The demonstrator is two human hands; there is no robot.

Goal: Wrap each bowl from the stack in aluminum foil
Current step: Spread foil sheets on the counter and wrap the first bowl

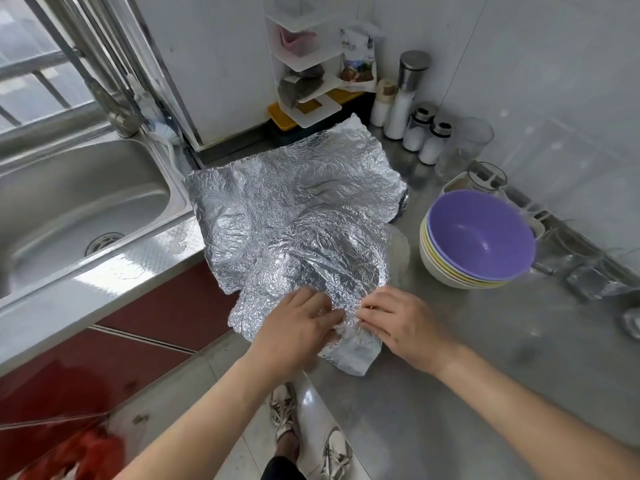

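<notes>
- Head view: crumpled silver aluminum foil sheet (294,202) lies spread on the grey steel counter (485,358); its near edge is bunched up at the counter's front edge
- left hand (299,327) and right hand (407,323) meet at that near edge, fingertips almost touching each other
- left hand fingers (323,311) are bent onto the foil and pinch a fold; right hand fingers (363,311) curl onto the same ridge from the other side and pinch it too; neither hand is released
- rounded bulge (329,251) under the foil sits just beyond the fingertips, away from the person; probably a bowl being wrapped, but the bowl itself is hidden
- key relation: the bulge lies ahead of both hands, and the foil's long axis runs from the hands out to the far corner, so the loose flap has to go up and forward over the bulge
- stack of round plastic bowls with a purple one on top (479,237) stands to the right of the foil, not touching it; right hand is the nearer one to it
- judgement: early in the task, several bowls in the stack not yet wrapped
- stainless steel sink (79,202) sits left of the foil; glass shakers with white contents (424,136) stand behind it on the right
</notes>
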